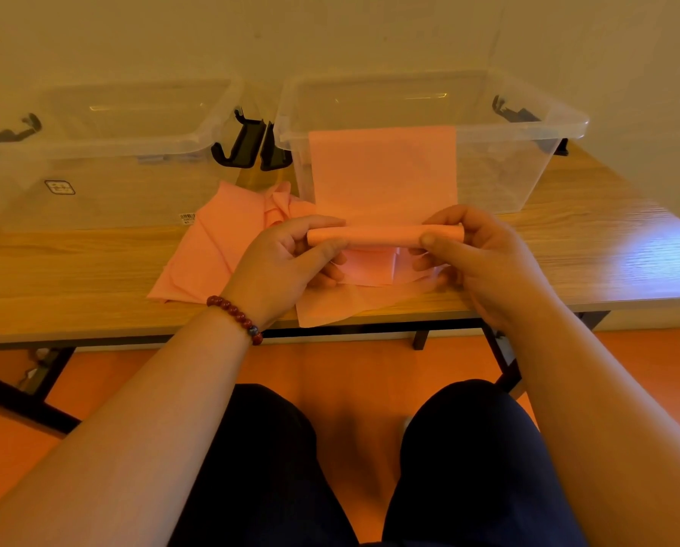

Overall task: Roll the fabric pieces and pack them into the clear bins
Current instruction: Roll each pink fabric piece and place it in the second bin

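Dark-trousered knees (267, 448) sat beneath the left hand (287, 258) and right hand (472, 254), each pinching an end of the part-rolled fabric piece (385, 234); winding in its flat remainder before binning seemed next.

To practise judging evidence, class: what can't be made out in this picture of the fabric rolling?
Head view: left bin, its left end cut off by the edge.
Head view: label on it, too small to read.
Head view: fabric pile, piece count hidden by overlaps and the left hand.
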{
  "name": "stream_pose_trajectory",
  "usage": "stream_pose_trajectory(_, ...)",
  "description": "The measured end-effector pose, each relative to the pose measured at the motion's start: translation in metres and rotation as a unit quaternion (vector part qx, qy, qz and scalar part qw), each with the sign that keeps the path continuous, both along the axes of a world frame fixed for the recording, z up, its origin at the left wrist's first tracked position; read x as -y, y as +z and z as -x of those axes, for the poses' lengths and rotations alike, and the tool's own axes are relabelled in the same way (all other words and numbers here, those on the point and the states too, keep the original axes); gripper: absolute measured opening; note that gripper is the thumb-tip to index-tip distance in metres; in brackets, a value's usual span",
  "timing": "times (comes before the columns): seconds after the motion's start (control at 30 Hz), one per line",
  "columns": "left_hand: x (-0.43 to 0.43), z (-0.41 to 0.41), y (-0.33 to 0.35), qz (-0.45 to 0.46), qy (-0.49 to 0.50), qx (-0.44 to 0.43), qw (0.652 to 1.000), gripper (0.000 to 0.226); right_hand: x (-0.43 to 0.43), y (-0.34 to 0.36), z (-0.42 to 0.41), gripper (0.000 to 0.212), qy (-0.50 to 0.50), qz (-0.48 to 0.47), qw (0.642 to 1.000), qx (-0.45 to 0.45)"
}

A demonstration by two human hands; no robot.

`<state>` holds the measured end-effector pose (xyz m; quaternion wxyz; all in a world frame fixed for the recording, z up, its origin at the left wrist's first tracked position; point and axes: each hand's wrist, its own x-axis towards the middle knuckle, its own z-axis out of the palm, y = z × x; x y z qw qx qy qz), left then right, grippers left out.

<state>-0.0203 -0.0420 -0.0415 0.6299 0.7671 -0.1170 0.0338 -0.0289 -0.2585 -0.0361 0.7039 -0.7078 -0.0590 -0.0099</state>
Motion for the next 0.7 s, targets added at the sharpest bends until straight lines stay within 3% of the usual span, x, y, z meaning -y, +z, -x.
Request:
stream_pose_trajectory(0.2, 0.0009, 0.0004, -0.0009, -0.016, 0.004, 0.008, 1.0, 0.02, -0.001, -0.001, -0.0015, 0.019, -0.002, 0.004, 1.0, 0.0)
stream_pose_trajectory(0.37, 0.0001, 0.0004, -0.0001, -0.008, -0.008, 0.008, 1.0, 0.019, -0.0015, -0.0017, 0.0, 0.004, -0.023, 0.011, 1.0, 0.006)
stream_pose_trajectory(0.57, -0.0002, -0.001, -0.0022, -0.008, -0.004, 0.007, 1.0, 0.021, -0.0026, -0.0016, -0.0002, 0.006, -0.046, 0.013, 0.999, 0.008)
stream_pose_trajectory(0.7, -0.0007, -0.0013, -0.0027, -0.002, -0.004, 0.015, 1.0, 0.014, -0.0011, -0.0014, -0.0005, 0.024, -0.018, 0.008, 1.0, -0.003)
